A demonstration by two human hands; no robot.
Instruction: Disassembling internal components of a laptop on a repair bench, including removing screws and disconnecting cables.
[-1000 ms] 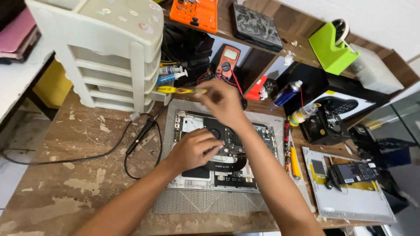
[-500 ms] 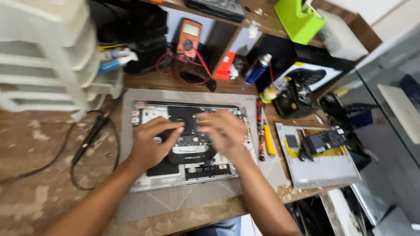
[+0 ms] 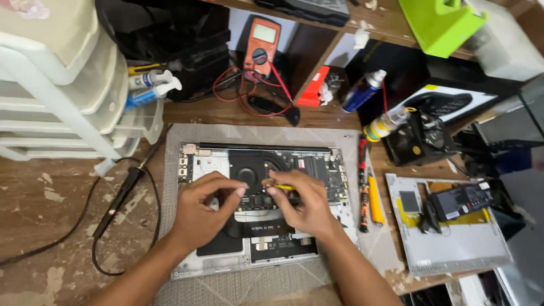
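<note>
- Over the opened laptop [image 3: 258, 198], the right hand [image 3: 303, 204] pinches a yellow-handled tool [image 3: 281, 186], its tip hidden.
- At nine o'clock, the left hand [image 3: 201, 212], grip curled, contents unclear.

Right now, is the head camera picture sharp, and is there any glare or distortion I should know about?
Head view: mostly sharp, even light; the left hand and right hand over the opened laptop read clearly, with soft shadows beneath them; shelf edges bow near the corners, suggesting a wide-angle lens; no strong glare; the white drawer unit is bright but not blown out.

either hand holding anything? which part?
Right hand pinches a small yellow-handled tool by its handle, over the opened laptop. Left hand holds nothing visible, fingertips resting on the laptop's internals.
</note>
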